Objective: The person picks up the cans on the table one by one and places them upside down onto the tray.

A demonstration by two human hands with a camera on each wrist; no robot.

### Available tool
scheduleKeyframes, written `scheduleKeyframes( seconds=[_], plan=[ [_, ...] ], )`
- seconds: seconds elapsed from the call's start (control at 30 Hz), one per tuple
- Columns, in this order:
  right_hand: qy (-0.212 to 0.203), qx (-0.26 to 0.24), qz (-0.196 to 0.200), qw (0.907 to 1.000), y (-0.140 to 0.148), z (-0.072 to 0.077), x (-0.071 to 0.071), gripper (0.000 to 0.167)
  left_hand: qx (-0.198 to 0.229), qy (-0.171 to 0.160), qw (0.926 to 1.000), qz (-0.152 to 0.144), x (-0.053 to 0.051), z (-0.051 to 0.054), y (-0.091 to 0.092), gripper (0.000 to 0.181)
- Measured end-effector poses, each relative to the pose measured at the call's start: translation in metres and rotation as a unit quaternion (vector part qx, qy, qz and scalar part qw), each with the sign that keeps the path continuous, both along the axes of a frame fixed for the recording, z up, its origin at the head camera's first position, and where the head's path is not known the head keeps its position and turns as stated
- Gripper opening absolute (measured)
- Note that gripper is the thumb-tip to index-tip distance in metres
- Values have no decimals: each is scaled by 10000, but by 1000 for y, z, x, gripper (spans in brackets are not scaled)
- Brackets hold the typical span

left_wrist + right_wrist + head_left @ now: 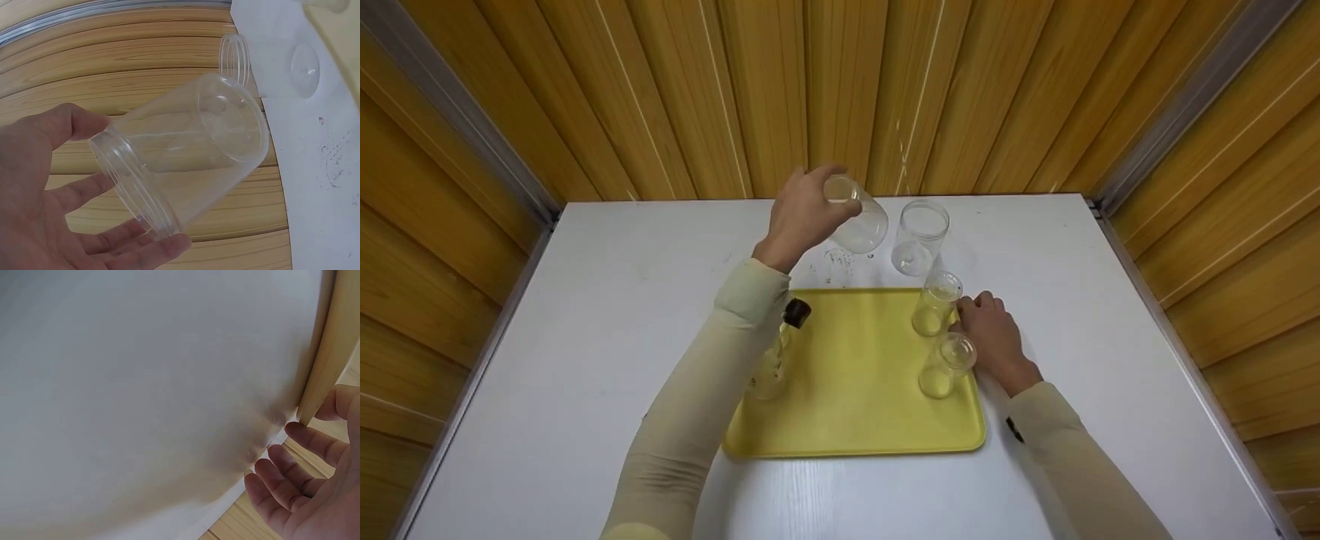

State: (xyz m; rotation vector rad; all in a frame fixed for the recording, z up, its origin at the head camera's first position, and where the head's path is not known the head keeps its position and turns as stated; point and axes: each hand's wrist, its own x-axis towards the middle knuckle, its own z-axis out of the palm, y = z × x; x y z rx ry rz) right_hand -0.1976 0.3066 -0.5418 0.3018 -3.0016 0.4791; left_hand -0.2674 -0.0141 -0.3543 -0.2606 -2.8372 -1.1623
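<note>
My left hand [804, 214] holds a clear, wide-mouthed jar [185, 152] by its threaded rim, thumb on one side and fingers on the other. The jar is tilted above the back of the table, its mouth towards the palm. At the right edge of a yellow tray [862, 420], my right hand [994, 337] pinches the rim between thumb and index finger; the other fingers are slightly bent. Two clear cylindrical containers [936, 304] stand on the tray beside this hand. A clear container with a dark top [796, 312] is partly hidden by the left forearm.
A second clear jar [921, 236] stands upright behind the tray, right of the held jar. Dark specks [838, 261] mark the white table [622, 322] behind the tray. Wood-patterned panels [840, 90] rise along the back and both sides.
</note>
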Motion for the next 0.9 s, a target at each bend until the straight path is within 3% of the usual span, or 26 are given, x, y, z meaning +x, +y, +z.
scheduleKeyframes(
  seconds=[0.67, 0.9],
  plan=[
    [-96, 28, -66, 9999, 0, 1, -1, 34, 1035, 194, 9943, -194, 14, -11, -3, 54],
    [-91, -6, -74, 9999, 1, 1, -1, 32, 1175, 312, 9922, -258, 17, -14, -4, 52]
  ],
)
